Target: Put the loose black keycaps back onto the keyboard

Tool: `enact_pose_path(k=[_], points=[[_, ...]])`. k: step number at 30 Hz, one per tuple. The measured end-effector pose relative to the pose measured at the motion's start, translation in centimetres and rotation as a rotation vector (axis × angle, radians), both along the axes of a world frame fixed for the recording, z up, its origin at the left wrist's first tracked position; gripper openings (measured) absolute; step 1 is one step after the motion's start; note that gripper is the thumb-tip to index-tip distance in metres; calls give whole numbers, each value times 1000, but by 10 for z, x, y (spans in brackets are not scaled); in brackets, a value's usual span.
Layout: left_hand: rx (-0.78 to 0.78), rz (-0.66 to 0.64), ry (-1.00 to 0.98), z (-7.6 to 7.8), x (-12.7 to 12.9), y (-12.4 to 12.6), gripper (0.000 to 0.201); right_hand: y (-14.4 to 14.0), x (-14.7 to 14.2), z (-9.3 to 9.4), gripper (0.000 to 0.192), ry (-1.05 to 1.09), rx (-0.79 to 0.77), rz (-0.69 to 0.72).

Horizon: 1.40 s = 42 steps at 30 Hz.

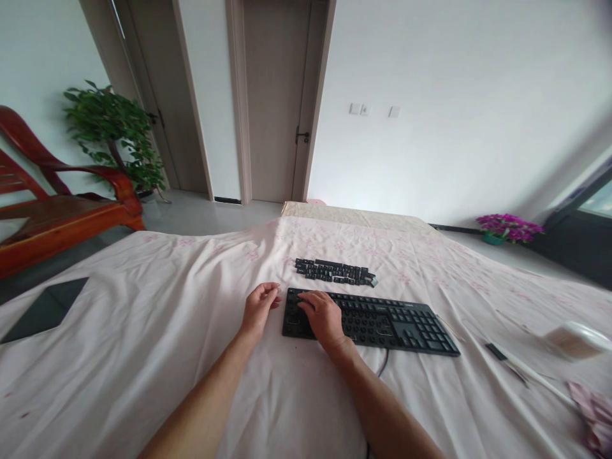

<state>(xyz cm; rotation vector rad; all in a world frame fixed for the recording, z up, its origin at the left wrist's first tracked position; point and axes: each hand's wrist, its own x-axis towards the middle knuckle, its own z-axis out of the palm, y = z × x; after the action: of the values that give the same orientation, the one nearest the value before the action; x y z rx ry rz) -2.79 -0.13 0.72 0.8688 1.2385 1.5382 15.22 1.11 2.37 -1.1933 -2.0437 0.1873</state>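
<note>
A black keyboard (pixel 411 328) lies on the cloth in front of me, with many of its keycaps off in the left and middle part. My right hand (pixel 325 317) is over its left end, fingers curled and thumb near the index finger at the upper rows. Whatever sits between those fingertips is too small to name. Just left of the keyboard, my left hand (pixel 259 309) is raised with thumb and fingers pinched together, perhaps around something tiny and pale. Behind the keyboard, loose black keycaps (pixel 329 272) lie grouped in rows.
A pale flowered cloth (pixel 201 370) with folds covers the surface. A dark flat tablet-like panel (pixel 48 307) lies at left. To the right are a small tool with a black handle (pixel 496 351), a white cable and a clear round container (pixel 578 340). The keyboard's cord (pixel 384 363) runs toward me.
</note>
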Motion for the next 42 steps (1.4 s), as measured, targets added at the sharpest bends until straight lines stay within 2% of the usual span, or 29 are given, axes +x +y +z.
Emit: enact_pose_path(k=[5, 17, 27, 32, 37, 42], points=[[29, 75, 62, -6, -9, 5, 37, -1, -1, 1, 14, -80, 5, -20], [36, 62, 112, -6, -7, 5, 32, 1, -11, 1, 13, -234, 33, -57], [31, 36, 141, -8, -6, 6, 26, 2, -17, 4, 11, -261, 18, -54], [24, 32, 148, -5, -6, 5, 26, 0, -20, 11, 12, -376, 27, -37], [20, 23, 166, -3, -6, 4, 25, -7, -24, 16, 21, -522, 50, -8], [27, 8, 187, -3, -7, 3, 25, -18, -28, 23, 17, -650, 88, 3]])
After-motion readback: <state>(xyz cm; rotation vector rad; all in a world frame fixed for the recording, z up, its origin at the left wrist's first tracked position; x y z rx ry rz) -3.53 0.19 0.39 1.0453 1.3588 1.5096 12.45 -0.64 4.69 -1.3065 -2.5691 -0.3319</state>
